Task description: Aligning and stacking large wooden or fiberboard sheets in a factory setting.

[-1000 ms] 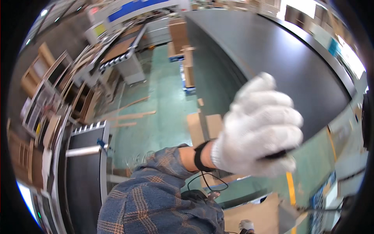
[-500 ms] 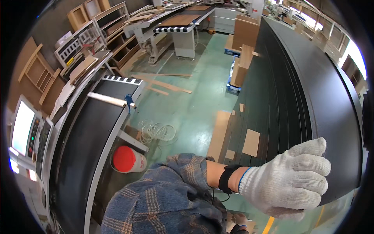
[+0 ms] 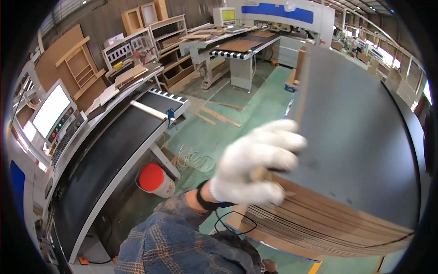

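My left hand [image 3: 258,166], in a white knit glove with a black wrist strap, comes in from the lower left. It is blurred by motion; its fingers are spread and slightly bent, the thumb apart, with nothing between them. It hangs in front of the near left corner of a tall stack of boards [image 3: 315,219]. A large dark grey panel [image 3: 351,128] lies on top, its left edge blurred. Whether the hand touches the corner cannot be told. At the bottom edge, what appears to be my right hand [image 3: 269,266] shows small and dim; its fingers cannot be made out.
On the left runs a black conveyor [image 3: 109,141] with a screen and control panel [image 3: 54,109] beside it. A white bucket with a red lid [image 3: 157,180] and a coiled pale hose [image 3: 194,158] stand by its legs. Wood strips [image 3: 214,114] lie on the green floor.
My left hand has moved left and upward in the picture, its curled fingers now spread. The view has shifted. The dark panel now hides where small brown pieces lay on the boards.
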A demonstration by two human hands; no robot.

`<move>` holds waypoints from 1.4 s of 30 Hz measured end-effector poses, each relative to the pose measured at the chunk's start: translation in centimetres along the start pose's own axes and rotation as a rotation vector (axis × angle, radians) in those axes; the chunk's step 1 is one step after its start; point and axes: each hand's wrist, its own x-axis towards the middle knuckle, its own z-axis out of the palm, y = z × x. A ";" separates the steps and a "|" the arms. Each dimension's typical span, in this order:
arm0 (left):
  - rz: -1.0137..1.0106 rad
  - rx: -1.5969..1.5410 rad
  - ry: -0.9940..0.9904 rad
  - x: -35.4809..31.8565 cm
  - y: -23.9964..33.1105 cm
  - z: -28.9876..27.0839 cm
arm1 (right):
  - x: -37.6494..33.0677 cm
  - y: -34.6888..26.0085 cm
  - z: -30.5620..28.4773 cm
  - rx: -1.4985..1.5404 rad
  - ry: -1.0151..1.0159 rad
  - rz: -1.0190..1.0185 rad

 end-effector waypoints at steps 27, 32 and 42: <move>-0.523 0.745 0.735 -4.6 3.2 3.4 | -27.6 -6.6 -55.2 0.432 1.748 0.048; -0.733 0.604 1.130 -10.4 2.1 3.5 | -28.7 -11.9 -64.9 0.580 1.730 -0.197; -1.344 -0.189 0.968 -1.0 0.8 30.1 | -25.9 -15.0 -67.8 0.735 1.238 -0.189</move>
